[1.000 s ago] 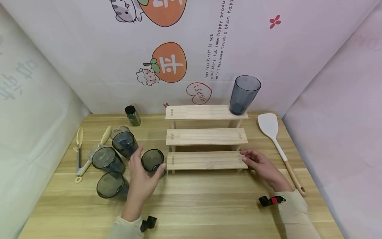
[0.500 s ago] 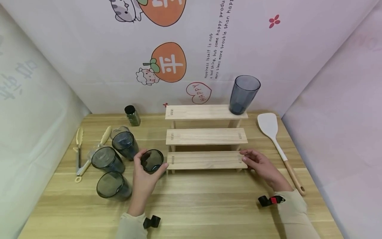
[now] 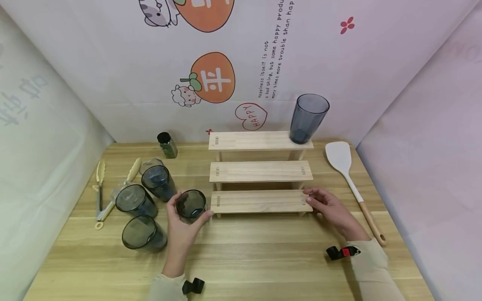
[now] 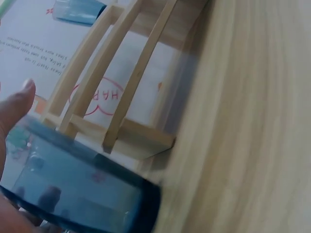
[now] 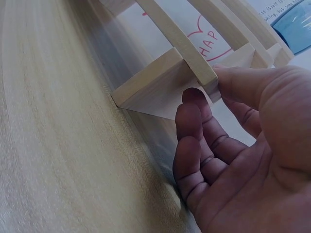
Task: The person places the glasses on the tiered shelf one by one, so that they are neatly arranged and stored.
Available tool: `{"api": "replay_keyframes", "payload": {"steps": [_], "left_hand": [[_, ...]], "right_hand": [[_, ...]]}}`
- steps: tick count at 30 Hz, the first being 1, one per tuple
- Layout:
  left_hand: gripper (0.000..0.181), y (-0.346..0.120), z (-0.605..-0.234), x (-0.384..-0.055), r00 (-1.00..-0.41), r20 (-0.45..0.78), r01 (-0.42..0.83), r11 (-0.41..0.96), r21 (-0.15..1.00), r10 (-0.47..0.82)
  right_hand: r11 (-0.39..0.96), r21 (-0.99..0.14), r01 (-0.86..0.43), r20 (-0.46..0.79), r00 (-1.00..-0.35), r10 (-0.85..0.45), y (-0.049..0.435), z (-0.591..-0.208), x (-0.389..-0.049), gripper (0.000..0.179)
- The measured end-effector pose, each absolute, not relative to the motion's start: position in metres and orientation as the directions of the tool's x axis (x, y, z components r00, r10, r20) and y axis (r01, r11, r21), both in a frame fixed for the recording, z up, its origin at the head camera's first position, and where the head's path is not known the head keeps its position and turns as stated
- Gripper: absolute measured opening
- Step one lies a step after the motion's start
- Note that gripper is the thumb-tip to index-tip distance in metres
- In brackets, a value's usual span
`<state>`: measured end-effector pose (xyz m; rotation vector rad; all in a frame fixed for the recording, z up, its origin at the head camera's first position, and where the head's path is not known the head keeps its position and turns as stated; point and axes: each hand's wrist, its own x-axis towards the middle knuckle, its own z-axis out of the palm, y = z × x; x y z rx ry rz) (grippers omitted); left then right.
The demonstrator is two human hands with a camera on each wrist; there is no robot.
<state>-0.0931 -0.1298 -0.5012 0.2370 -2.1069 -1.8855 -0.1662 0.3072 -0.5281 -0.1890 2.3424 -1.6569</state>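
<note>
My left hand [image 3: 181,236] curves around a dark tinted drinking glass [image 3: 191,205] standing left of the lowest shelf. In the left wrist view, fingers show through the glass wall [image 4: 82,177], while the thumb extends above it. A three-step wooden shelf rack [image 3: 260,201] occupies the middle of the table. At its lower right end, my right hand [image 3: 337,215] holds the bottom board, thumb against the end and fingers beneath. One blue-grey glass [image 3: 306,119] stands upright on the top step, at the right.
Several more dark glasses [image 3: 139,232] stand at the left. Behind them lie tongs [image 3: 99,188] and another cream-handled utensil [image 3: 132,171]. A black-capped spice jar [image 3: 167,146] is at the back; a white spatula [image 3: 340,159] lies right of the rack.
My left hand has moved in from the left and closed around the glass, which has shifted slightly toward me. My right hand stays at the rack's end.
</note>
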Motion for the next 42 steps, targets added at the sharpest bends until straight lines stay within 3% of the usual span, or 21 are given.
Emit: {"api": "replay_keyframes", "payload": {"steps": [22,29,42], "left_hand": [[0.085,-0.130,-0.495,-0.098,-0.942,0.116,0.082,0.117,0.990,-0.316],[0.083,-0.136,-0.457,-0.113,-0.974,0.097,0.103,-0.018,0.995,-0.203],[0.082,-0.109,-0.369,-0.162,-0.974,0.212,0.205,-0.079,0.976,0.084]], "right_hand": [[0.339,-0.939,0.057,-0.150,-0.955,-0.254,0.306,-0.530,-0.166,0.041],[0.330,-0.943,0.045,-0.135,-0.958,-0.254,0.308,-0.529,-0.167,0.039],[0.321,-0.946,0.050,-0.137,-0.957,-0.254,0.308,-0.527,-0.166,0.040]]}}
